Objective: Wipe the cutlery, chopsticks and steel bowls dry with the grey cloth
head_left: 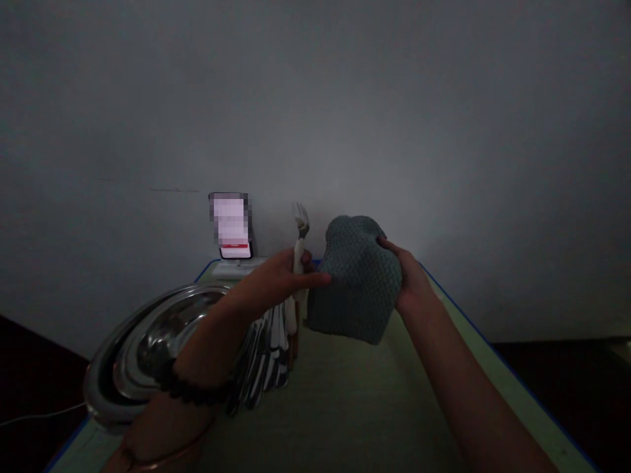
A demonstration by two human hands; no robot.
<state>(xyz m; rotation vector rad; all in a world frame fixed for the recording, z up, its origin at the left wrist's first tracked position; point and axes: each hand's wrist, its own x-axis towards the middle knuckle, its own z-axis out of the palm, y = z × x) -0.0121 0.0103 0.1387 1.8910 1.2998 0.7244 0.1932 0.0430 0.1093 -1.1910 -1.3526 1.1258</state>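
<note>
Fork point(299, 253) – smooth pale handle, metal tines upward – stood gripped in the left hand point(276, 276), just left of the cloth point(359, 282). Right fingers clamped the cloth's right side, its grey-green weave dimpled and draped. Shiny round bowls point(101, 401) nested at left, near slim metal cutlery point(269, 368) on the greenish table point(355, 407).

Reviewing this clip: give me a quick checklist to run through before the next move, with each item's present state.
1. Fork gripped by the left hand, prongs up: ok.
2. Cloth held in the right hand: ok.
3. Fork's prongs clear of the cloth: ok.
4. Cutlery on the table laid out separately: not ok, pieces overlap.
5. Fork clean and dry: cannot tell, picture too dim.
</note>
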